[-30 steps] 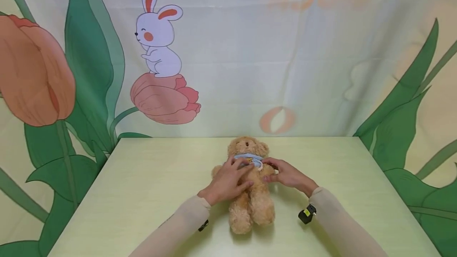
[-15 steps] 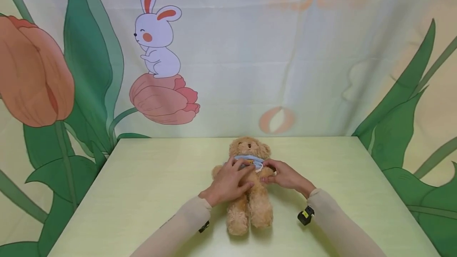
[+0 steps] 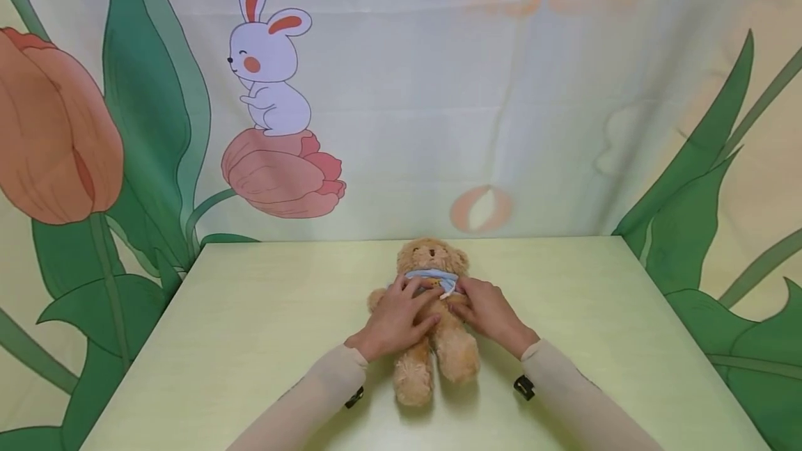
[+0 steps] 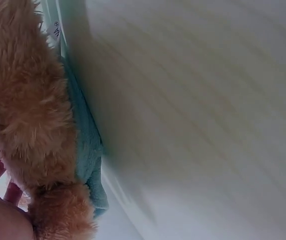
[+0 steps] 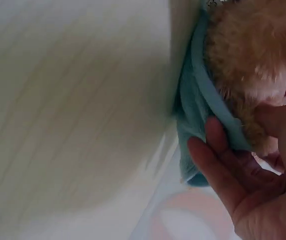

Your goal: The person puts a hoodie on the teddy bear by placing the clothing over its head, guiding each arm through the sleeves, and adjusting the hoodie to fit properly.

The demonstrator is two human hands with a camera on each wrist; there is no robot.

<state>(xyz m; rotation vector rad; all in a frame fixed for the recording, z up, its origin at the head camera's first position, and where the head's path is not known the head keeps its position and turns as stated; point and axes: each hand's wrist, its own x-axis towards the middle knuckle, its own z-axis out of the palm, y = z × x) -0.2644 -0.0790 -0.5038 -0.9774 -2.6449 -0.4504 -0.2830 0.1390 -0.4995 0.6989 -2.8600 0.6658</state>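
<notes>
A light-brown teddy bear lies on its back on the table, head toward the far edge and legs toward me. Blue clothing with a white cord is bunched around its neck and upper chest; in the left wrist view the blue cloth also runs beneath its back. My left hand rests on the bear's chest and belly with fingers spread, tips near the clothing's lower edge. At the other side, my right hand grips the bear's arm, its fingers against the blue cloth and the thumb on the fur.
The pale green table ends just beyond the bear's head. A printed cloth backdrop with a rabbit and tulips hangs behind it. Small black devices sit under both sleeves near the wrists.
My right hand has moved inward and turned over the bear's arm, which showed between thumb and fingers before. The bear's legs have shifted slightly. My left hand stays on the chest.
</notes>
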